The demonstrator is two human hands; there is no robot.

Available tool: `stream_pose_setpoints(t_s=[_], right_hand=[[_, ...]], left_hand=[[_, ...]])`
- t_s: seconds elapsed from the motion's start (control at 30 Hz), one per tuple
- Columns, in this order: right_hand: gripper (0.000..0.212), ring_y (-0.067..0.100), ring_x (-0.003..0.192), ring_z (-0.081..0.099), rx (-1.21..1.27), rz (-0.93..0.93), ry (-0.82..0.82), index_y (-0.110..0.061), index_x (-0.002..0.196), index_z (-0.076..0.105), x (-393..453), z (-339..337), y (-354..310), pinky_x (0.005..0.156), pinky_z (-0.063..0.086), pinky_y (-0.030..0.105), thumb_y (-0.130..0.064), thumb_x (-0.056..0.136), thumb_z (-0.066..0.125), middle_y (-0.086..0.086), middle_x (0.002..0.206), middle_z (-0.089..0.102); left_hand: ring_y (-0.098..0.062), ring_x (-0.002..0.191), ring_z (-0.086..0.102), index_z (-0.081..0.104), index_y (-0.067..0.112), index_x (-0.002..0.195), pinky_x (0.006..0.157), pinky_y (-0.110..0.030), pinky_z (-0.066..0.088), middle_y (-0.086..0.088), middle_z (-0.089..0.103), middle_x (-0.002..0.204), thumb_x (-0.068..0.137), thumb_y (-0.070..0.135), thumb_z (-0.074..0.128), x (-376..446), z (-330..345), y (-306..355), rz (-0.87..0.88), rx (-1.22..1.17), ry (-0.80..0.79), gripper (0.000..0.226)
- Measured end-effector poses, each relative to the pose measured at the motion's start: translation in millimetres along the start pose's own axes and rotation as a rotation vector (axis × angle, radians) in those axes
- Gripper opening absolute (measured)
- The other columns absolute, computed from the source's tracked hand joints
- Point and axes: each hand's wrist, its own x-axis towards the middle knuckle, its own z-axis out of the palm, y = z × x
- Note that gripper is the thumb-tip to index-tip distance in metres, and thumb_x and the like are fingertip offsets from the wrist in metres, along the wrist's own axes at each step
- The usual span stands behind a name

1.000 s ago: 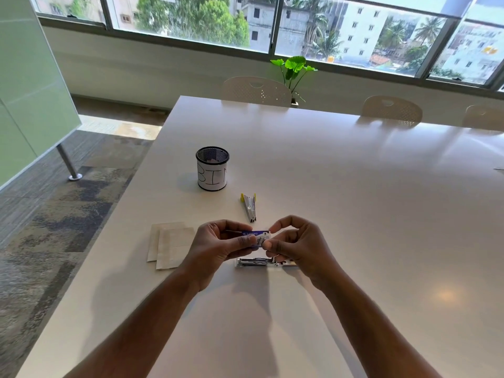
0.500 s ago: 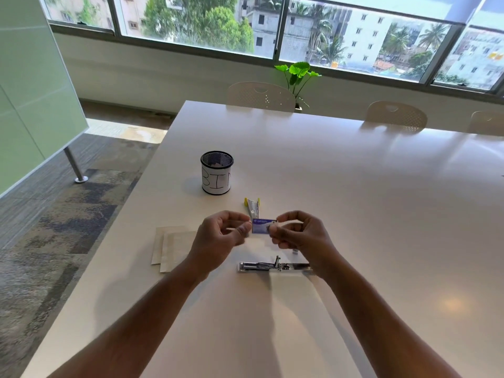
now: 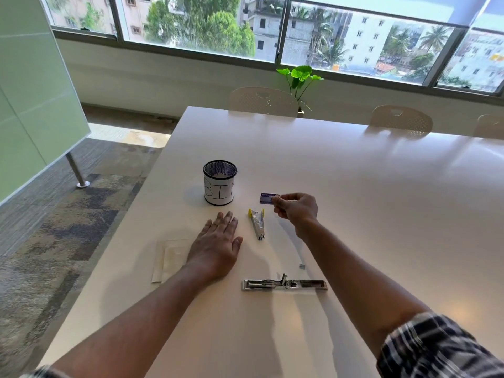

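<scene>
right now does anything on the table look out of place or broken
The metal stapler frame lies opened flat, its yellow-tipped part lies apart beyond it, and a small loose metal bit sits by the frame: it looks taken apart.

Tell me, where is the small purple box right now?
In the head view the small purple box is pinched by the right hand, just right of the mesh cup marked BIN and beyond the yellow-tipped stapler part.
</scene>
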Motion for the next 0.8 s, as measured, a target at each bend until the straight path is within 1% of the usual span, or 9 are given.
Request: stream_pose_setpoints(t_s=[0.07, 0.17, 0.27, 0.4, 0.47, 0.53, 0.6, 0.7, 0.8], right_hand=[[0.023, 0.016, 0.057, 0.071, -0.069, -0.002, -0.001, -0.009, 0.079, 0.076, 6.2, 12.7, 2.3, 0.073, 0.067, 0.039, -0.023, 0.075, 0.094, 0.01, 0.067, 0.077], [0.025, 0.017, 0.056, 0.07, -0.101, 0.011, 0.021, -0.011, 0.074, 0.076, 11.3, 27.1, 9.1, 0.077, 0.066, 0.047, -0.03, 0.077, 0.092, 0.004, 0.062, 0.075], [0.03, 0.018, 0.059, 0.071, -0.209, -0.039, 0.04, -0.014, 0.075, 0.073, 17.1, 31.2, 12.5, 0.081, 0.064, 0.046, -0.039, 0.08, 0.088, -0.001, 0.061, 0.075], [0.027, 0.021, 0.058, 0.068, -0.165, -0.02, -0.022, -0.011, 0.081, 0.072, 18.5, 25.9, 8.2, 0.081, 0.064, 0.052, -0.033, 0.084, 0.086, 0.012, 0.071, 0.077], [0.022, 0.02, 0.063, 0.07, -0.192, -0.025, -0.03, -0.01, 0.084, 0.074, 11.5, 15.4, 7.9, 0.077, 0.066, 0.047, -0.03, 0.088, 0.083, 0.01, 0.075, 0.078], [0.016, 0.018, 0.07, 0.072, -0.208, -0.037, -0.05, -0.012, 0.087, 0.075, -0.6, -2.8, 9.0, 0.068, 0.064, 0.036, -0.027, 0.09, 0.081, 0.007, 0.077, 0.078], [0.012, 0.017, 0.074, 0.074, -0.242, -0.08, -0.142, -0.014, 0.091, 0.075, -14.5, -26.2, 10.4, 0.063, 0.059, 0.029, -0.025, 0.09, 0.08, 0.006, 0.082, 0.079], [0.013, 0.012, 0.073, 0.074, -0.405, -0.146, -0.317, -0.017, 0.092, 0.075, -39.2, -60.6, 10.3, 0.059, 0.055, 0.021, -0.026, 0.088, 0.082, 0.004, 0.085, 0.08], [0.014, 0.007, 0.069, 0.07, -0.572, -0.192, -0.415, -0.026, 0.077, 0.073, -59.2, -85.2, 13.4, 0.059, 0.052, 0.019, -0.028, 0.086, 0.084, 0.002, 0.089, 0.08]], left_hand=[[-0.013, 0.16, -0.003, 0.009, 0.021, 0.165, 0.13, -0.034, -0.001, 0.004, -0.001, 0.174, 0.108, 0.047, 0.024, 1.8, 1.3, -1.3, 0.005, 0.014, 0.002, 0.064], [-0.012, 0.16, -0.002, 0.01, 0.022, 0.165, 0.129, -0.033, -0.001, 0.005, 0.0, 0.174, 0.107, 0.047, 0.025, 2.0, 2.4, -2.4, 0.002, 0.006, 0.014, 0.065], [-0.012, 0.16, 0.0, 0.012, 0.024, 0.165, 0.129, -0.033, 0.0, 0.006, 0.002, 0.174, 0.106, 0.048, 0.026, 3.2, 3.5, -4.3, 0.008, -0.012, 0.031, 0.065], [-0.011, 0.16, 0.0, 0.013, 0.025, 0.165, 0.13, -0.033, 0.002, 0.006, 0.004, 0.174, 0.105, 0.05, 0.026, 3.3, 5.2, -6.4, 0.011, -0.034, 0.049, 0.066], [-0.011, 0.16, 0.003, 0.016, 0.025, 0.165, 0.129, -0.032, 0.002, 0.006, 0.007, 0.174, 0.105, 0.05, 0.028, 2.8, 4.5, -5.3, 0.012, -0.046, 0.067, 0.065], [-0.011, 0.16, 0.007, 0.022, 0.024, 0.164, 0.129, -0.031, 0.003, 0.006, 0.012, 0.173, 0.105, 0.049, 0.033, 1.2, 2.7, -4.1, 0.009, -0.074, 0.085, 0.064], [-0.012, 0.159, 0.014, 0.031, 0.023, 0.161, 0.129, -0.031, 0.007, 0.006, 0.019, 0.172, 0.105, 0.047, 0.039, -1.6, 0.3, -4.5, 0.013, -0.117, 0.11, 0.062], [-0.015, 0.153, 0.032, 0.048, 0.022, 0.151, 0.126, -0.031, 0.022, 0.005, 0.037, 0.165, 0.103, 0.042, 0.051, -6.5, -3.7, -5.6, 0.013, -0.201, 0.164, 0.052], [-0.014, 0.144, 0.047, 0.064, 0.022, 0.136, 0.114, -0.031, 0.037, 0.006, 0.052, 0.155, 0.099, 0.032, 0.062, -8.4, -10.0, -6.4, 0.0, -0.294, 0.183, 0.038]])
